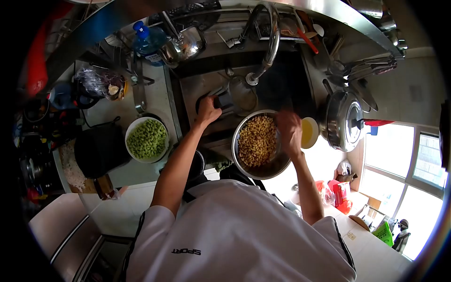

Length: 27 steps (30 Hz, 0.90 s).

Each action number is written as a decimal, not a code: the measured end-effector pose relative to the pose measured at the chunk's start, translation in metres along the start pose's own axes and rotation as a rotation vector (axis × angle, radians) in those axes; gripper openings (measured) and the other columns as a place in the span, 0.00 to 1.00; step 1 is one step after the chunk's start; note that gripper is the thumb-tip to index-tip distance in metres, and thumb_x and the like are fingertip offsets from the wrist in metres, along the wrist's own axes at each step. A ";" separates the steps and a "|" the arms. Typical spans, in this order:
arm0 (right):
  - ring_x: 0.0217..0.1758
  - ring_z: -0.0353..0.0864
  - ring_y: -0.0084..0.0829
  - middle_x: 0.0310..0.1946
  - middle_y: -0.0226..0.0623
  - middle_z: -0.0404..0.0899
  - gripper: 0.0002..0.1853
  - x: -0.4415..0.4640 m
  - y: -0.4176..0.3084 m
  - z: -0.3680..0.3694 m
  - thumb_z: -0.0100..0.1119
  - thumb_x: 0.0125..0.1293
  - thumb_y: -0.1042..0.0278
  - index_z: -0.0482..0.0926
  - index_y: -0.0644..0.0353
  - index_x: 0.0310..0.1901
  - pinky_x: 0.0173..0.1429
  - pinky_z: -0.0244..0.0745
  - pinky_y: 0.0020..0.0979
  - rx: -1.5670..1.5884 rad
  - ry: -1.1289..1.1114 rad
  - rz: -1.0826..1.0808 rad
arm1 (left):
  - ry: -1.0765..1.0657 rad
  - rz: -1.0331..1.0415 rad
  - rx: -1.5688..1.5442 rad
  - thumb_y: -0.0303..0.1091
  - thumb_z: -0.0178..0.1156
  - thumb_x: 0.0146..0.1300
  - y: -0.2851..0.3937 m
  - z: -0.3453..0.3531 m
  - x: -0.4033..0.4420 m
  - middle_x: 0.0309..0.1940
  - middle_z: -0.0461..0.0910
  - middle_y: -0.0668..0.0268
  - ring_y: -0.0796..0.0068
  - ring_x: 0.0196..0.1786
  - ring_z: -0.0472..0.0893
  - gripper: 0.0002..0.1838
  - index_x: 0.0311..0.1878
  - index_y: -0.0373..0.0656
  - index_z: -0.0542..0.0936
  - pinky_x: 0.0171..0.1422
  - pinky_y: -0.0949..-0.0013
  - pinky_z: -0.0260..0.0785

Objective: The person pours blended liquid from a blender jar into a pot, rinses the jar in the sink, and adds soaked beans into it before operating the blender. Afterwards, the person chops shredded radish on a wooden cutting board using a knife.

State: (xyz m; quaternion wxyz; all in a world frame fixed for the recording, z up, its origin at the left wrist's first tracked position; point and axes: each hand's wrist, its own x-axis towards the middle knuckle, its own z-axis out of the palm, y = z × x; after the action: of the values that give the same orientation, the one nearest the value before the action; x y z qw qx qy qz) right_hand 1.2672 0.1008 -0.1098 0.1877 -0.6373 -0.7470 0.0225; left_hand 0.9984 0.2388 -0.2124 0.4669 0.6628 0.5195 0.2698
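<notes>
My left hand is over the sink, its fingers closed around something dark that I cannot make out. Just to its right in the sink is a round sieve. A metal bowl holding many light brown nuts or beans stands at the sink's front edge. My right hand, blurred by motion, is at the right rim of this bowl, so its fingers cannot be read. Beside that hand is a small bowl with yellow contents.
At left, a white bowl of green beans sits on the counter. A curved faucet arches over the sink. A lidded metal pot stands at right. A kettle and a blue bottle are behind, left.
</notes>
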 end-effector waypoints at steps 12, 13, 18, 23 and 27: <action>0.56 0.76 0.41 0.47 0.48 0.78 0.20 -0.040 -0.144 0.063 0.52 0.55 0.79 0.77 0.66 0.52 0.51 0.77 0.35 0.427 -0.762 -0.021 | 0.021 -0.009 0.058 0.24 0.57 0.43 0.010 -0.005 -0.003 0.25 0.79 0.45 0.43 0.35 0.80 0.10 0.32 0.35 0.80 0.38 0.57 0.71; 0.51 0.78 0.42 0.46 0.51 0.78 0.20 -0.057 -0.145 0.088 0.53 0.55 0.78 0.78 0.67 0.51 0.48 0.78 0.35 0.372 -0.762 -0.121 | 0.021 -0.004 0.044 0.24 0.57 0.43 0.012 -0.005 -0.003 0.25 0.79 0.45 0.43 0.35 0.80 0.10 0.32 0.35 0.80 0.38 0.57 0.71; 0.32 0.83 0.46 0.47 0.64 0.76 0.13 -0.080 -0.167 0.125 0.56 0.52 0.75 0.82 0.73 0.38 0.46 0.81 0.36 0.206 -0.948 -0.262 | 0.063 0.010 0.002 0.24 0.56 0.43 0.009 -0.003 -0.004 0.25 0.79 0.46 0.45 0.35 0.80 0.10 0.33 0.35 0.80 0.38 0.58 0.70; 0.35 0.84 0.48 0.49 0.67 0.74 0.18 -0.099 -0.170 0.127 0.55 0.55 0.74 0.74 0.74 0.47 0.44 0.80 0.42 0.276 -0.969 -0.155 | 0.037 0.020 -0.008 0.24 0.56 0.44 -0.002 -0.003 -0.004 0.27 0.80 0.47 0.45 0.36 0.80 0.10 0.32 0.37 0.81 0.39 0.57 0.70; 0.37 0.84 0.48 0.44 0.62 0.76 0.32 -0.128 -0.170 0.139 0.55 0.55 0.74 0.60 0.73 0.63 0.41 0.79 0.46 0.329 -0.911 0.153 | 0.043 0.037 0.012 0.25 0.56 0.45 0.000 -0.005 -0.004 0.27 0.80 0.46 0.44 0.37 0.80 0.10 0.32 0.37 0.81 0.40 0.57 0.71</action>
State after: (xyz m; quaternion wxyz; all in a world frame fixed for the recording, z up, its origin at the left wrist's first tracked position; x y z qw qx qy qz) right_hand 1.0784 -0.0249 -0.2245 -0.0623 -0.5777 -0.6906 0.4306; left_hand 0.9930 0.2371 -0.2101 0.4466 0.6692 0.5186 0.2895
